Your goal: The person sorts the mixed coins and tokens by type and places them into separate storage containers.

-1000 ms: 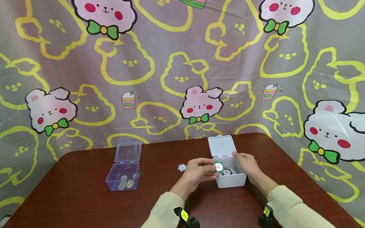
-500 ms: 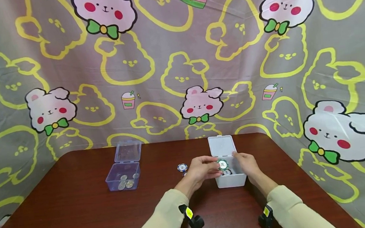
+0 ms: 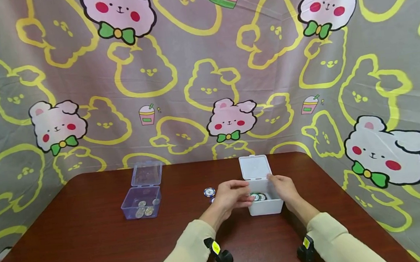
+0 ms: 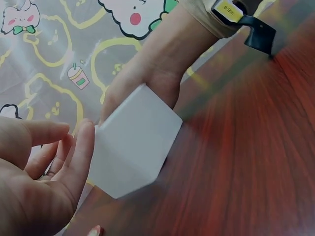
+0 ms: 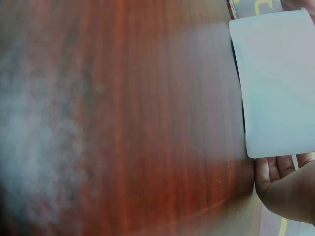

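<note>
A white lidded box [image 3: 266,208] stands on the table with its lid [image 3: 255,167] raised. Inside lie a green-edged poker chip [image 3: 255,197] and a black-edged poker chip [image 3: 263,196]. My left hand [image 3: 231,197] is at the box's left rim, fingertips over the opening, thumb and fingers slightly apart. In the left wrist view nothing shows between those fingers [image 4: 84,147]. My right hand [image 3: 285,188] grips the box's right side near the hinge. A blue-edged poker chip [image 3: 209,192] lies left of my left hand, and another chip [image 3: 212,200] is partly hidden behind it.
Farther left stands a clear purple box [image 3: 141,203], lid up, with several silver coins [image 3: 148,211] inside. A patterned curtain [image 3: 178,79] hangs behind the table's [image 3: 91,243] far edge. Both wrists wear black camera mounts.
The green-edged chip, pinched in my left hand before, now lies in the white box beside the black-edged one. My left fingers have let go of it. The right hand stays put.
</note>
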`<state>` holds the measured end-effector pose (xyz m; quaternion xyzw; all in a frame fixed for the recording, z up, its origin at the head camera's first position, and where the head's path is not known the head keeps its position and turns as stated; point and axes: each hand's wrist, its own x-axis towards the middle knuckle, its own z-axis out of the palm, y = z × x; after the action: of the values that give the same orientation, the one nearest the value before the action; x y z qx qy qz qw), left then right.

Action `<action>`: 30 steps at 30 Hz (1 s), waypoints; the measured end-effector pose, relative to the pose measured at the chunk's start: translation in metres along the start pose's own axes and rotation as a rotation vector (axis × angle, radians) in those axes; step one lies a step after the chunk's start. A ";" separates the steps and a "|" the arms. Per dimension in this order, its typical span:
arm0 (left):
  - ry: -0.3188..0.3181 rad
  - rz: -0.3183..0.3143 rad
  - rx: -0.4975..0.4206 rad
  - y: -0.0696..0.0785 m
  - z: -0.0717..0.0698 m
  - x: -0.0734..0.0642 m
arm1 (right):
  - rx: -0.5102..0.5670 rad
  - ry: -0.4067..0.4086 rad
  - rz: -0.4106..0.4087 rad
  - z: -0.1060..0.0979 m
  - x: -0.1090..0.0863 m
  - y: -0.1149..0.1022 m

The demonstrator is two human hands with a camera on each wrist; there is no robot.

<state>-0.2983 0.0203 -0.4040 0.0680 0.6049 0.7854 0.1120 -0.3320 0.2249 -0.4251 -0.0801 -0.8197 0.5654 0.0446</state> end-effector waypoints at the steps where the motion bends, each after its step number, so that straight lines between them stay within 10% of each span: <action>1: 0.001 -0.008 0.007 -0.001 -0.001 -0.001 | -0.002 -0.001 0.003 0.000 0.000 0.000; 30: -0.021 -0.037 0.203 -0.010 -0.068 -0.040 | -0.008 -0.012 -0.004 0.000 0.002 0.001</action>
<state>-0.2752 -0.0514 -0.4303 0.0762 0.6812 0.7172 0.1254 -0.3340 0.2258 -0.4256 -0.0751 -0.8224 0.5624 0.0406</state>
